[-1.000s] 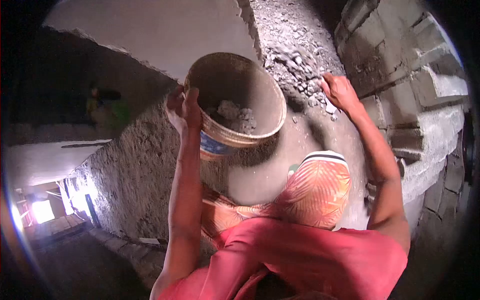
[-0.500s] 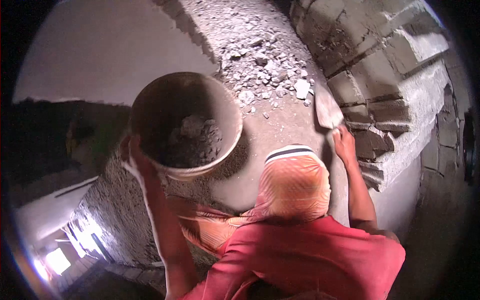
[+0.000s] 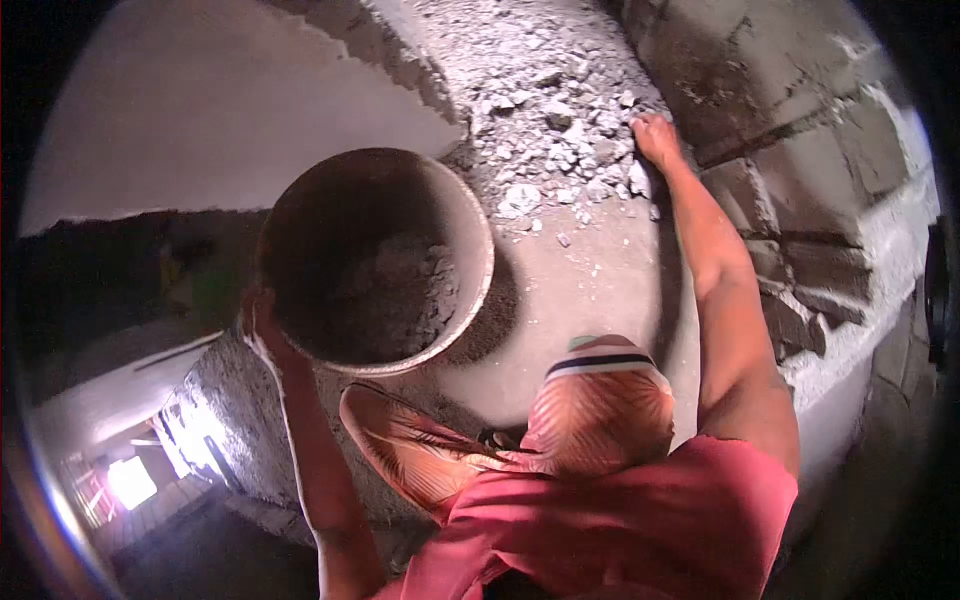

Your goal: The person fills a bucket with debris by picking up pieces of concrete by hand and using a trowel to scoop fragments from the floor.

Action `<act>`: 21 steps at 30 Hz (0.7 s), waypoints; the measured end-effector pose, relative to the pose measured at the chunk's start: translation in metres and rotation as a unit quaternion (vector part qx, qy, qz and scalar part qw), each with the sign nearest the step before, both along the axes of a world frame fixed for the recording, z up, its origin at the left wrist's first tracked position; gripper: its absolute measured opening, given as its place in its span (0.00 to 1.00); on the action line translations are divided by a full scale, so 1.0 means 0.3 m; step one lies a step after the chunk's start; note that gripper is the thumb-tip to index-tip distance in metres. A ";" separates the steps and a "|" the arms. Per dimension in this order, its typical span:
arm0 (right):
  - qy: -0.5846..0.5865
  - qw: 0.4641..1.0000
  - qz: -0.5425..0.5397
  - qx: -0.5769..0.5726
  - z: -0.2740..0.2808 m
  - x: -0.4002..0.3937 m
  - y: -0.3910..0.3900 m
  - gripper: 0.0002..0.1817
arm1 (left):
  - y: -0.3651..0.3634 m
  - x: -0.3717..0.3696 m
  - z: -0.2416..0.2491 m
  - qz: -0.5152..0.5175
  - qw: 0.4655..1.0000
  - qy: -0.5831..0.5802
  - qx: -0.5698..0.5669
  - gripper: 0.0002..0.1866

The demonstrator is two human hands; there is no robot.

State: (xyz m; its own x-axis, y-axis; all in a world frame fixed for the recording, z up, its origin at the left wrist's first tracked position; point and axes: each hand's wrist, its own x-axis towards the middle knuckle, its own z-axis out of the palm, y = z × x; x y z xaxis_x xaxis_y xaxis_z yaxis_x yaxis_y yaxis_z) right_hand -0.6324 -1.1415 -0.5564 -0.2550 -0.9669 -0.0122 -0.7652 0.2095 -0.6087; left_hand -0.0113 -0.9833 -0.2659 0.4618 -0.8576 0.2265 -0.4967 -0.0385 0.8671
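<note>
My left hand (image 3: pixel 260 322), in shadow, is closed on the near left rim of a large round bucket (image 3: pixel 478 270). Grey rubble and dust (image 3: pixel 420 295) lie in the bottom of the bucket. My right arm stretches forward, and my right hand (image 3: pixel 655 140) is closed at the right edge of a pile of broken grey rubble (image 3: pixel 560 125). The trowel seen in that hand a moment ago is hard to make out now; its blade seems lost among the pieces.
Rough block masonry (image 3: pixel 800 190) rises close along my right arm. A smooth plastered surface (image 3: pixel 230 110) lies at the upper left, with a broken edge beside the rubble. My bent knee (image 3: pixel 600 410) is between the bucket and the right wall. Bright light (image 3: pixel 130 482) enters at lower left.
My right hand has moved forward from beside the wall to the rubble, and the trowel blade has gone out of clear sight. My left hand stays on the bucket rim.
</note>
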 end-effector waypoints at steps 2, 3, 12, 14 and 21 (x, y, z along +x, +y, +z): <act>0.008 0.997 -0.039 -0.061 -0.026 0.033 -0.076 0.22 | -0.017 0.008 0.003 0.024 0.999 0.012 0.021 0.17; 0.004 0.997 -0.032 -0.065 -0.055 0.039 -0.080 0.22 | -0.028 0.009 -0.001 0.031 0.999 0.009 0.017 0.17; -0.073 0.991 -0.002 -0.114 0.021 -0.019 0.016 0.21 | -0.054 -0.179 0.053 0.061 0.993 0.101 -0.025 0.14; -0.079 0.994 -0.007 -0.080 0.065 -0.047 0.031 0.20 | -0.056 -0.224 0.054 0.016 0.991 0.122 -0.050 0.17; 0.015 0.995 0.079 -0.067 0.598 0.131 0.215 0.22 | -0.071 -0.342 0.072 0.066 0.997 0.038 -0.028 0.23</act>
State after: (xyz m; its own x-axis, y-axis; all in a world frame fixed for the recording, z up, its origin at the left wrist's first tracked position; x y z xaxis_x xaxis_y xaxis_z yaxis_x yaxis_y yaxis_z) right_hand -0.5931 -1.0769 -0.3769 -0.0989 -0.9873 0.1246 -0.8007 0.0046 -0.5990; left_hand -0.1137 -1.0044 -0.2442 0.5872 -0.7753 0.2326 -0.4226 -0.0486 0.9050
